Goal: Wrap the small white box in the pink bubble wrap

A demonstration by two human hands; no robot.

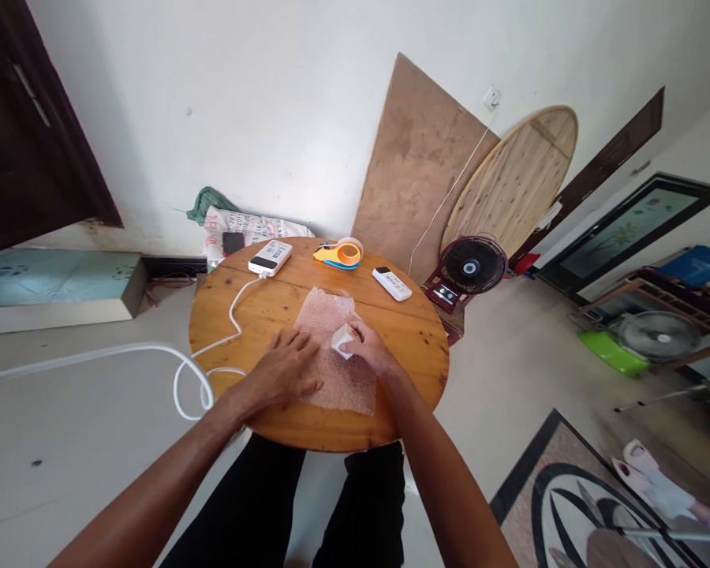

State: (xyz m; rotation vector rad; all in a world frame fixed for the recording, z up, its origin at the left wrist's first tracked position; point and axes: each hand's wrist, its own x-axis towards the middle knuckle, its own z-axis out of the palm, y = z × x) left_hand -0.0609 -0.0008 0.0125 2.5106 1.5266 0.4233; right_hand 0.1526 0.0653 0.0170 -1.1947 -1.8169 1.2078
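Observation:
A sheet of bubble wrap [343,388] lies spread on the round wooden table [417,335]. My left hand [287,367] rests flat on the left part of the sheet, its fingers spread and nothing in it. With my right hand [368,347] I grip a small white box [342,339] between thumb and fingers, over the right half of the wrap. Whether the box touches the sheet I cannot tell. Part of its right side is hidden by my fingers.
Toward the table's back are a white power bank [270,258] with a white cable [235,315], an orange and blue tape dispenser [340,253] and a white remote control [392,283]. A dark fan [472,268] stands right of the table. Boards [423,150] lean against the wall.

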